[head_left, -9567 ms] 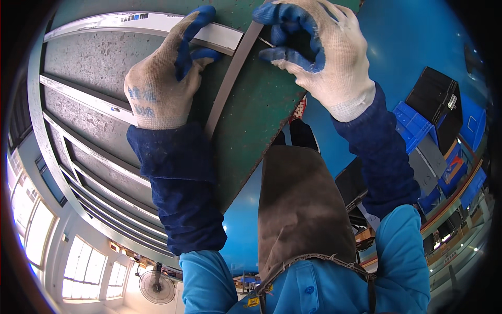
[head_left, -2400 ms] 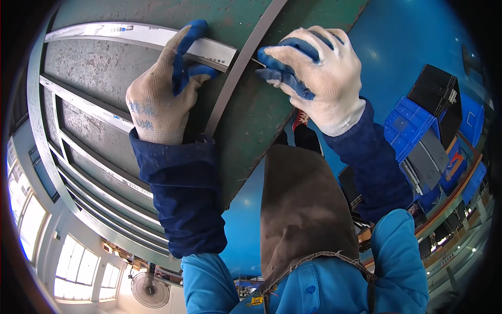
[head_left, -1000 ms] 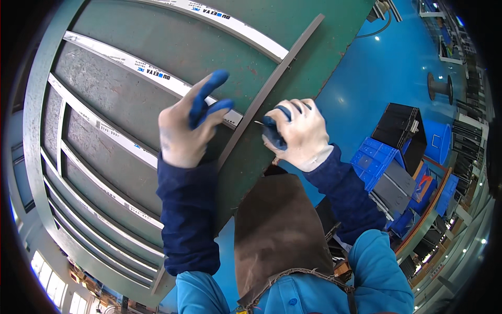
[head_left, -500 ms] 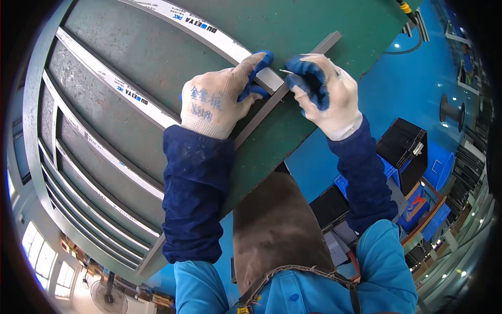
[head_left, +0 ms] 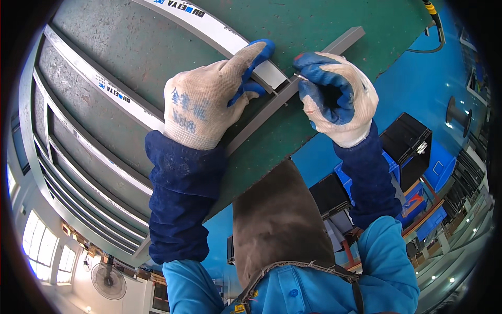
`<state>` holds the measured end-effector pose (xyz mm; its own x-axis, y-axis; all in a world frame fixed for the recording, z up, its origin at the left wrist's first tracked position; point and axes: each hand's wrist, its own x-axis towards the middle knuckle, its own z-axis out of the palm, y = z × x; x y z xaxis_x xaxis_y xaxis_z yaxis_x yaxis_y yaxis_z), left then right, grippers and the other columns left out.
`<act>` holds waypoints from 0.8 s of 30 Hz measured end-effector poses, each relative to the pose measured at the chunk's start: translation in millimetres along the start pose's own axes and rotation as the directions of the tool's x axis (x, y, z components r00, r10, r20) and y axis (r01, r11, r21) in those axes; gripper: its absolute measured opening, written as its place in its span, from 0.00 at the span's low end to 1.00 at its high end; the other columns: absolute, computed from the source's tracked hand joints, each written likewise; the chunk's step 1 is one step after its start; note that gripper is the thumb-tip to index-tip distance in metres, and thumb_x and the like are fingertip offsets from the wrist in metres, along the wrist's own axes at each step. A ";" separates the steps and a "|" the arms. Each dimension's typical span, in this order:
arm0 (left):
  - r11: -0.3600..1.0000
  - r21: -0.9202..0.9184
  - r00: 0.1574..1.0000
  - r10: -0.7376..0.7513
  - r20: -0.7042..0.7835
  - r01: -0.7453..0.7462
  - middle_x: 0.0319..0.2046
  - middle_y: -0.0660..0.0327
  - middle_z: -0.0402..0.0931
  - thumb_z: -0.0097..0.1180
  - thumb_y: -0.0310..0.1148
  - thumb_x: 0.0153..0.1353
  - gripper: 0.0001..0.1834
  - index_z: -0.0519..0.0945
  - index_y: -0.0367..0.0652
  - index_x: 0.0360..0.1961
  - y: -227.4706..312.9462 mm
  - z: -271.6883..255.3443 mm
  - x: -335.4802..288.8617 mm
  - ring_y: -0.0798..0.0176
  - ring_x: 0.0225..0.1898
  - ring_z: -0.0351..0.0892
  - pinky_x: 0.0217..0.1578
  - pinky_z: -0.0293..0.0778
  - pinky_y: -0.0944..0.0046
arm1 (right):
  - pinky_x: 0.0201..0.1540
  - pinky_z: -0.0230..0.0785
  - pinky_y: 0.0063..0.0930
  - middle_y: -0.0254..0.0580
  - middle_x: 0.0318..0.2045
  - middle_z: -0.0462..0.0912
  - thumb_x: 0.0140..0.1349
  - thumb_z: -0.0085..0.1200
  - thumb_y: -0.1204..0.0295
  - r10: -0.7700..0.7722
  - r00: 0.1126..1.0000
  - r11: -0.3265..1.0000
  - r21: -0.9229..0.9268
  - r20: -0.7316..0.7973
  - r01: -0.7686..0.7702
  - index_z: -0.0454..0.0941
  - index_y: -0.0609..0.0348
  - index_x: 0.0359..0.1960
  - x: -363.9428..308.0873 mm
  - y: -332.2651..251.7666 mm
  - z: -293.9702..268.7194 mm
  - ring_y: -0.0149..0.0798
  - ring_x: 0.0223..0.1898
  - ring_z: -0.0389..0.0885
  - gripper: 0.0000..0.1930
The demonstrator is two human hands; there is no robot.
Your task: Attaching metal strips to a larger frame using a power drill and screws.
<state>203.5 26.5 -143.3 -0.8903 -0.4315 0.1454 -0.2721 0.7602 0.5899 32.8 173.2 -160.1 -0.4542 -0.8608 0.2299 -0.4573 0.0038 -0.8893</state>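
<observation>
My left hand (head_left: pixel 201 102), in a white knit glove with blue-coated fingers, is closed around the end of a grey metal profile (head_left: pixel 222 31) covered with white printed film. This end meets a plain grey bar (head_left: pixel 261 123) that crosses it at an angle on the green table. Small pin-like bits stick out at the joint. Just right of the joint, my right hand (head_left: pixel 345 97), gloved alike, pinches a small thin metal piece (head_left: pixel 299 77) that looks like a screw, between thumb and forefinger. Its tip points toward the joint; I cannot tell whether it touches.
More film-covered profiles (head_left: pixel 104 83) run side by side into a curved-looking outer rail (head_left: pixel 30 120) on the left. The green tabletop (head_left: pixel 298 26) ends diagonally at my right. Beyond it stand black crates (head_left: pixel 405 149) and blue bins (head_left: pixel 439 167). A yellow-ended cable (head_left: pixel 431 10) hangs at the upper right.
The view has shifted a little. A small dark gap and pin-like bits now show at the joint. My right hand has turned slightly, still pinching the small metal piece; my left hand keeps its hold.
</observation>
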 end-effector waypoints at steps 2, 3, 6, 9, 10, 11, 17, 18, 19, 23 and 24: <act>1.000 0.029 1.000 -0.007 0.009 0.006 0.20 0.65 0.80 0.70 0.29 0.44 0.35 0.77 0.52 0.58 2.3 0.4 0.9 0.70 0.13 0.70 0.18 0.68 0.75 | 0.37 0.74 0.25 0.42 0.39 0.83 0.40 0.65 0.74 0.108 0.994 0.991 0.084 -0.028 -0.105 0.77 0.59 0.39 -1.8 -1.0 0.9 0.40 0.32 0.81 0.20; 1.000 0.026 1.000 -0.005 0.014 0.004 0.20 0.65 0.80 0.70 0.29 0.44 0.35 0.77 0.52 0.58 2.7 -0.1 1.2 0.70 0.13 0.70 0.18 0.68 0.75 | 0.37 0.74 0.25 0.42 0.39 0.83 0.40 0.65 0.74 0.113 0.993 0.990 0.084 -0.031 -0.110 0.77 0.59 0.39 -3.4 -1.0 0.2 0.40 0.32 0.81 0.20; 0.999 -0.040 1.000 -0.018 -0.006 0.017 0.21 0.65 0.81 0.70 0.29 0.44 0.34 0.77 0.53 0.57 0.9 -0.3 1.0 0.71 0.13 0.70 0.18 0.68 0.75 | 0.37 0.74 0.26 0.41 0.38 0.83 0.40 0.65 0.74 0.007 0.997 1.000 0.028 -0.081 -0.004 0.78 0.58 0.38 -9.4 2.5 -5.1 0.39 0.32 0.81 0.20; 0.998 -0.055 1.000 -0.018 -0.022 0.017 0.21 0.65 0.81 0.70 0.30 0.43 0.34 0.78 0.53 0.57 -0.4 1.0 -0.8 0.71 0.13 0.70 0.18 0.69 0.75 | 0.37 0.74 0.26 0.40 0.38 0.83 0.40 0.65 0.74 -0.100 0.988 0.995 -0.031 -0.115 0.097 0.78 0.58 0.38 -15.6 6.0 -9.1 0.39 0.32 0.81 0.19; 0.999 -0.042 0.999 -0.012 -0.034 0.010 0.21 0.65 0.81 0.70 0.30 0.43 0.34 0.78 0.54 0.57 -1.2 1.7 -1.6 0.71 0.13 0.70 0.17 0.69 0.75 | 0.37 0.74 0.26 0.40 0.38 0.83 0.40 0.65 0.74 -0.136 0.983 0.990 -0.051 -0.123 0.130 0.78 0.58 0.38 -17.7 6.7 -9.6 0.39 0.32 0.81 0.19; 1.000 -0.029 0.999 -0.006 -0.046 0.005 0.21 0.65 0.81 0.70 0.30 0.43 0.34 0.78 0.54 0.56 -2.2 2.8 -2.6 0.71 0.13 0.70 0.17 0.69 0.75 | 0.37 0.74 0.27 0.40 0.38 0.83 0.40 0.65 0.74 -0.171 0.977 0.984 -0.070 -0.130 0.163 0.78 0.58 0.37 -19.9 7.0 -9.7 0.39 0.32 0.81 0.19; 0.997 -0.036 0.983 0.068 -0.174 -0.075 0.21 0.65 0.81 0.71 0.31 0.44 0.33 0.78 0.55 0.56 -15.4 17.0 -5.0 0.71 0.13 0.71 0.17 0.69 0.75 | 0.40 0.73 0.29 0.37 0.37 0.83 0.41 0.66 0.71 -0.222 0.975 0.893 -0.397 0.022 0.212 0.79 0.55 0.36 -24.0 -8.6 -9.5 0.39 0.33 0.80 0.17; 0.996 -0.038 0.983 0.069 -0.173 -0.077 0.21 0.65 0.81 0.71 0.31 0.44 0.33 0.78 0.55 0.56 -16.6 16.8 -6.2 0.71 0.13 0.71 0.17 0.69 0.75 | 0.40 0.73 0.29 0.37 0.37 0.83 0.41 0.66 0.71 -0.221 0.975 0.893 -0.398 0.021 0.211 0.79 0.55 0.36 -26.7 -9.3 -8.4 0.39 0.33 0.80 0.17; 0.997 -0.035 0.983 0.067 -0.169 -0.074 0.21 0.65 0.81 0.70 0.32 0.45 0.32 0.79 0.55 0.56 -17.8 16.1 -7.2 0.71 0.13 0.72 0.17 0.70 0.75 | 0.41 0.72 0.30 0.36 0.37 0.83 0.41 0.66 0.70 -0.225 0.974 0.888 -0.406 0.026 0.216 0.79 0.54 0.36 -31.0 -9.8 -7.1 0.39 0.33 0.80 0.17; 0.997 -0.028 0.986 0.069 -0.151 -0.074 0.20 0.65 0.81 0.70 0.33 0.47 0.31 0.79 0.55 0.56 -16.2 13.2 -7.3 0.71 0.14 0.73 0.17 0.70 0.75 | 0.42 0.72 0.31 0.34 0.36 0.83 0.41 0.67 0.68 -0.233 0.972 0.874 -0.432 0.032 0.224 0.79 0.52 0.35 -42.7 -12.6 -2.7 0.39 0.33 0.80 0.16; 0.998 -0.020 0.989 0.054 -0.135 -0.058 0.20 0.65 0.80 0.69 0.33 0.47 0.30 0.79 0.55 0.56 -12.1 11.6 -6.1 0.71 0.14 0.73 0.17 0.70 0.75 | 0.43 0.72 0.31 0.35 0.37 0.83 0.41 0.68 0.69 -0.235 0.972 0.861 -0.457 0.030 0.222 0.80 0.53 0.35 -42.1 -14.2 -0.8 0.39 0.34 0.80 0.17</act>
<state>208.0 25.6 -160.5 -0.8466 -0.4510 0.2828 -0.2131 0.7739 0.5963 57.8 209.8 -156.8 -0.3106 -0.8527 0.4200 -0.8441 0.0443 -0.5343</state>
